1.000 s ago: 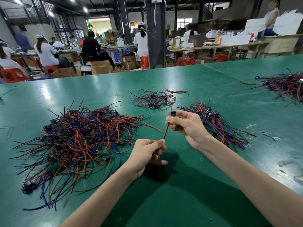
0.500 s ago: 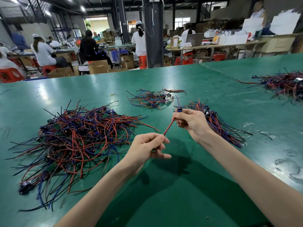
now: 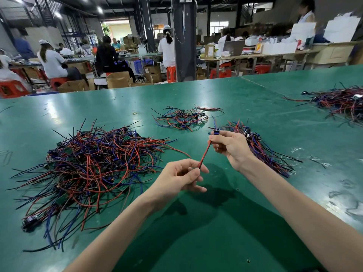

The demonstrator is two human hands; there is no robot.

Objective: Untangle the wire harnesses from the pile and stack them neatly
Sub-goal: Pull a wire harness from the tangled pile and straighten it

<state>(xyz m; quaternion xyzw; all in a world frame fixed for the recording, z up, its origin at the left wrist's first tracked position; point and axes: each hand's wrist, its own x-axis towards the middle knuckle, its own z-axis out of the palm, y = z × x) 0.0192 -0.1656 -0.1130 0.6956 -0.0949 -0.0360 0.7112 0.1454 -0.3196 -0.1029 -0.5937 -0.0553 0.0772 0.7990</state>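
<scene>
One wire harness (image 3: 205,153), red and black wires with a blue connector at its top, is stretched between my two hands above the green table (image 3: 216,222). My right hand (image 3: 230,147) pinches its connector end. My left hand (image 3: 179,176) pinches the wires lower down. A big tangled pile of red, blue and black harnesses (image 3: 92,163) lies to the left. Just behind my right hand lies a straightened stack of harnesses (image 3: 263,152).
A small loose bunch of harnesses (image 3: 182,118) lies further back at the middle. Another pile (image 3: 341,101) sits at the far right edge. Bits of clear tape (image 3: 318,161) lie on the right. People work at benches beyond the table.
Both hands have lifted slightly and drawn apart, pulling the harness straighter; the right hand has moved up and right toward the stack.
</scene>
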